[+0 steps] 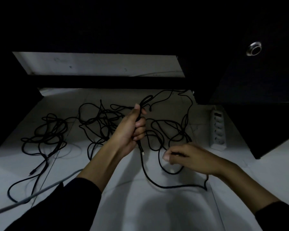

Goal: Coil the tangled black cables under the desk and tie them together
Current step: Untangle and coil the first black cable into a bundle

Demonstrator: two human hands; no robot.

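Left grip (133, 125) is raised and fisted, thumb up; right grip (188, 157) sits lower, seemingly pinching.

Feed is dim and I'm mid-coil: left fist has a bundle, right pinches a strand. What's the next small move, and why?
Probably bring the right hand up to the left hand and lay its pinched strand into the gripped bundle as another loop. The black cable hangs slack from the left fist and curves across the floor toward the right hand, while the rest still lies tangled behind.
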